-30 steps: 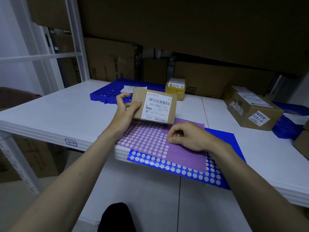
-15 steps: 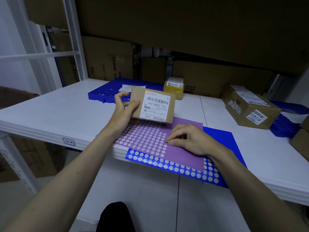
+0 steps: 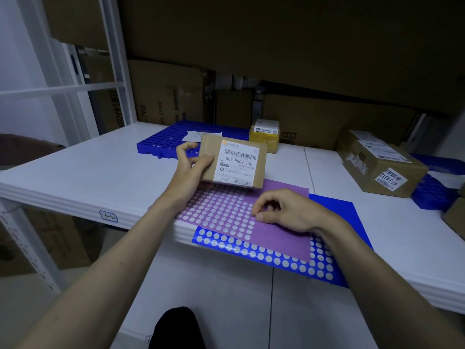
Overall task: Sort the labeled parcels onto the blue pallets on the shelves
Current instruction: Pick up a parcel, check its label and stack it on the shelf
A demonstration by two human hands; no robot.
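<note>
Right-hand blue pallet [image 3: 432, 195] mostly behind a large box [image 3: 382, 162], perhaps cut off at the edge.

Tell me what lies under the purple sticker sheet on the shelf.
Under the purple sticker sheet lies a blue sticker sheet, its white dots showing along the near edge and its plain blue at the right. The white shelf carries both. How far the blue sheet reaches underneath is covered.

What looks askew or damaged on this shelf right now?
The blue sticker sheet and the purple sheet overhang the shelf edge. The large parcel at right sits skewed, half on a blue pallet. No damage is visible.
</note>
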